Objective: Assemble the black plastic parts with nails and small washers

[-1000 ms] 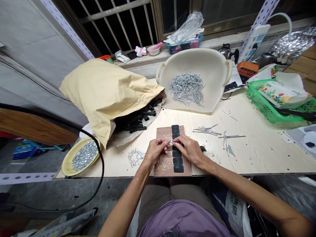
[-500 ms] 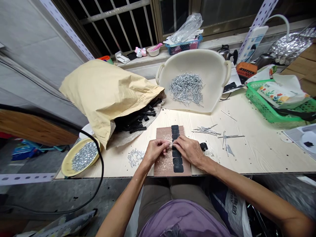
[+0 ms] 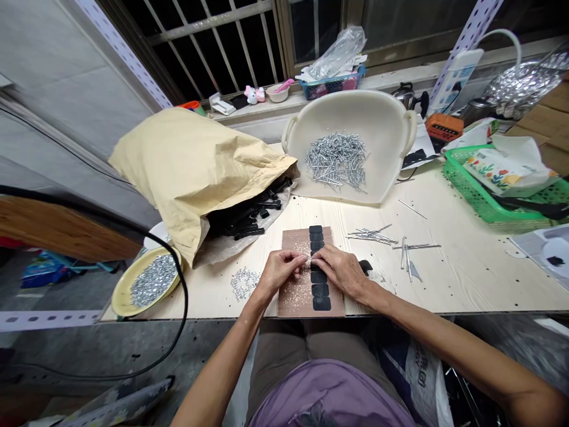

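My left hand [image 3: 283, 270] and my right hand [image 3: 341, 270] meet over a brown board [image 3: 293, 302] at the table's front edge. Each is closed in a pinch, and a small, thin metal piece [image 3: 309, 259] shows between the fingertips; its ends are hidden. Under my right fingers runs a column of black rectangular pads [image 3: 320, 290] on the board. A black piece [image 3: 365, 267] lies just beyond my right hand. Small metal nuts [image 3: 243, 283] are scattered left of the board. Long screws [image 3: 372, 235] lie to its right.
A yellow bag [image 3: 191, 172] spills black parts at the back left. Behind the board stands a white basin [image 3: 377, 142] of screws. A yellow bowl [image 3: 122, 296] of nuts is left, a green basket [image 3: 471, 196] right. A black cable [image 3: 184, 296] hangs before the bowl.
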{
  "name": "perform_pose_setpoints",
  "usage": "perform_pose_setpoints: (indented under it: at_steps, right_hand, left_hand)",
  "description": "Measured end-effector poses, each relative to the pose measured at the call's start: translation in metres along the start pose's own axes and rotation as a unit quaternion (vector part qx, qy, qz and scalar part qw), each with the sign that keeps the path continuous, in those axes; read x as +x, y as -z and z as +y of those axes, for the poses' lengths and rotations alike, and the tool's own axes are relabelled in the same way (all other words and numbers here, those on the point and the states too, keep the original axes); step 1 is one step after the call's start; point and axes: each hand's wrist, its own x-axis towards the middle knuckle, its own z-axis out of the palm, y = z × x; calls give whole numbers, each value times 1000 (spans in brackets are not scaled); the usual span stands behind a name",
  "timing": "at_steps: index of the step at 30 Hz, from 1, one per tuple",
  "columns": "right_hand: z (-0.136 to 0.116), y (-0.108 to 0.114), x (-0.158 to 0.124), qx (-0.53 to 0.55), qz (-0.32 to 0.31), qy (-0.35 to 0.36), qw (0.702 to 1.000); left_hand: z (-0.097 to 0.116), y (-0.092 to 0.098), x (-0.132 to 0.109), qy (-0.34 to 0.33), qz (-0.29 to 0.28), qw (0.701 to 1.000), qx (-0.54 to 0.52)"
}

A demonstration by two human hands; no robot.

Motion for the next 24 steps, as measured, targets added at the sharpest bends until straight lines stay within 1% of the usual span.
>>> perform_pose_setpoints:
  at_steps: [3, 6, 9, 12, 16, 19, 21, 24]
  right_hand:
    - [3, 1, 3, 49, -21, -15, 998]
    - [5, 0, 7, 118, -31, -48, 991]
    - [5, -3, 8, 128, -21, -67, 989]
    - [3, -3, 5, 86, -7, -55, 995]
    - [1, -1, -2, -6, 10, -31, 999]
    - [2, 1, -4, -73, 24, -13, 997]
    - [3, 2, -3, -101, 35, -6, 994]
    - [3, 4, -2, -121, 44, -1, 992]
  left_hand:
    - [1, 0, 1, 5, 5, 1000, 9]
    - [1, 0, 2, 4, -10, 1000, 17]
    - [0, 1, 2, 1, -30, 999, 32]
    - [0, 1, 2, 3, -28, 999, 28]
    - [-1, 2, 3, 16, -16, 999, -32]
    - [-2, 0, 4, 20, -8, 998, -53]
    - [-1, -1, 4, 27, -1, 997, -73]
    - [0, -2, 3, 38, -5, 994, -106]
